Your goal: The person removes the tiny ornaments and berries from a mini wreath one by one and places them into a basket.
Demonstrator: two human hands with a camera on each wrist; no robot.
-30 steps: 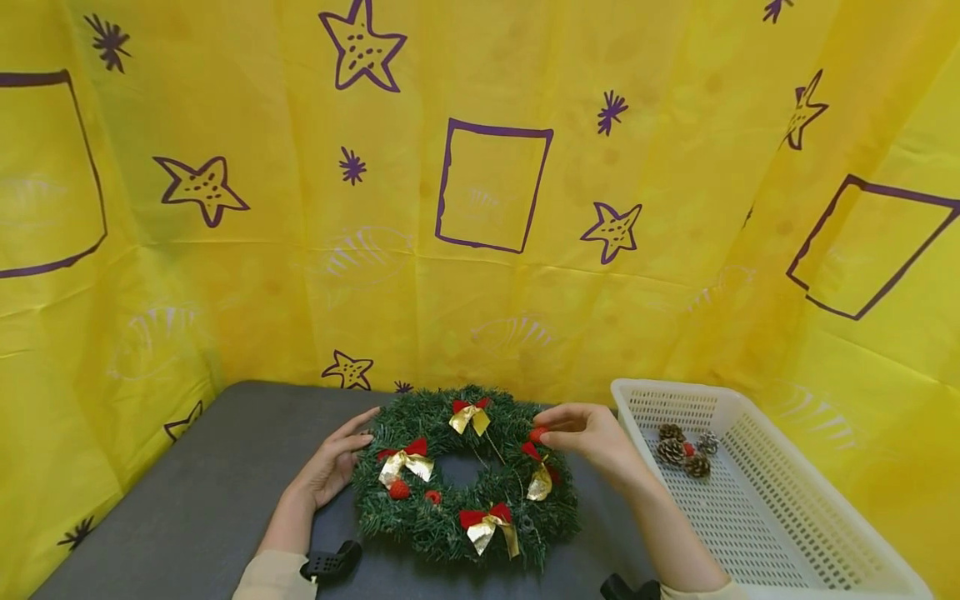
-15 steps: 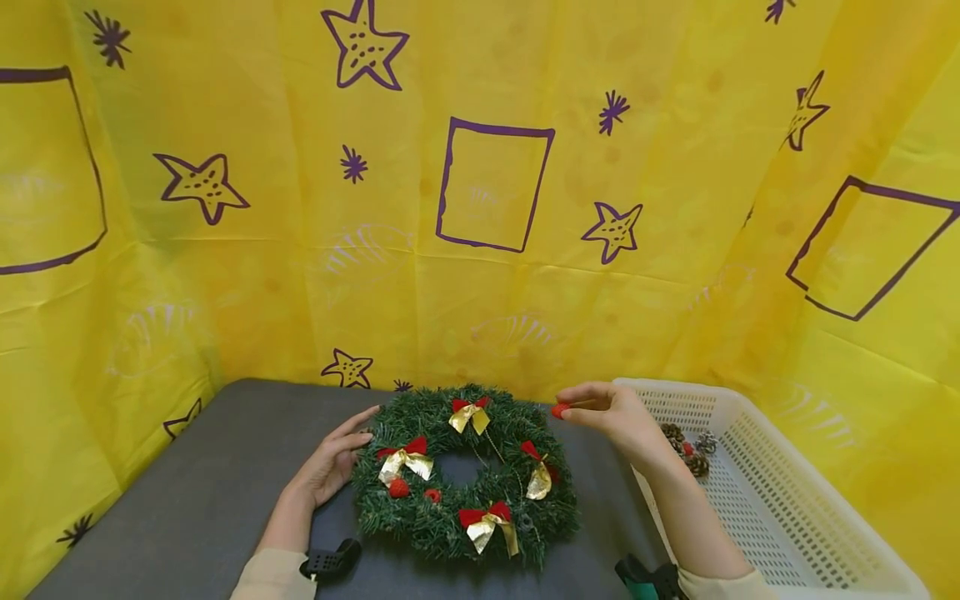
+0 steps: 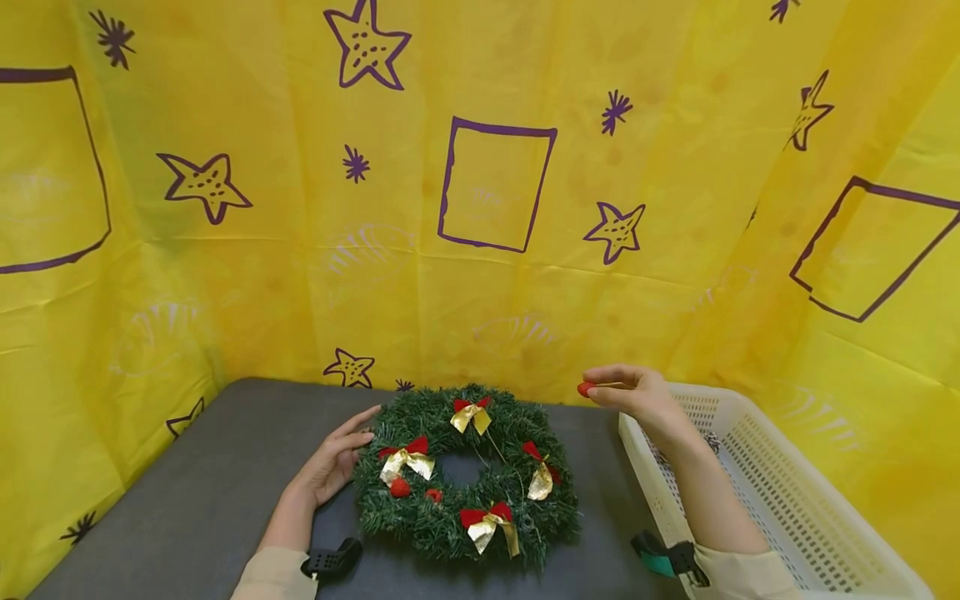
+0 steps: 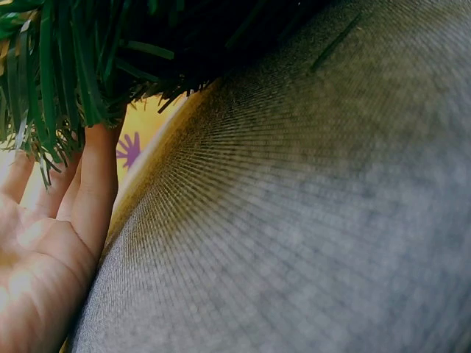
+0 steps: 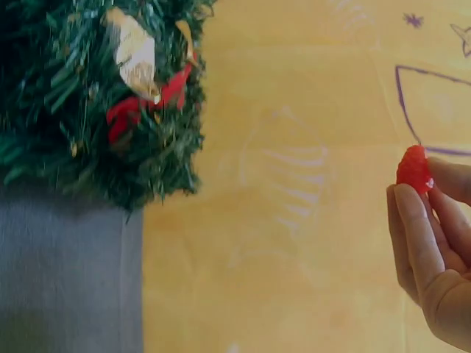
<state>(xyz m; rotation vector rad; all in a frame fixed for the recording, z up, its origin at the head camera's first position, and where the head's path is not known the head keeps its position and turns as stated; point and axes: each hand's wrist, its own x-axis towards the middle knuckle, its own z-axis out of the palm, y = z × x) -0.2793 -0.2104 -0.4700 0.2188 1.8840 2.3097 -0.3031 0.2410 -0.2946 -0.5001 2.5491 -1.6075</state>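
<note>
A green artificial wreath [image 3: 420, 533] lies on the dark table, with several red and gold bows [image 3: 542, 479] spread around its ring. Two red raspberries [image 3: 400, 487] sit among its needles at the lower left. My left hand [image 3: 330, 471] rests against the wreath's left edge, fingers loosely extended. In the left wrist view the fingertips vanish behind the green needles [image 4: 66, 81]. Off the wreath's upper right side, raised between it and the basket, my right hand [image 3: 652, 412] pinches a red raspberry [image 5: 413, 169] between thumb and fingers.
A white perforated plastic basket [image 3: 750, 408] stands on the right, partly behind the right forearm. Inside it, part of a pine cone [image 3: 711, 442] shows past the arm. Yellow cloth [image 3: 487, 333] with purple drawings encloses the back and sides of the dark table [image 3: 187, 500].
My right hand, pinching the raspberry, has moved up and right, away from the wreath's right side toward the basket. Its forearm now covers most of the pine cones. The left hand has stayed put.
</note>
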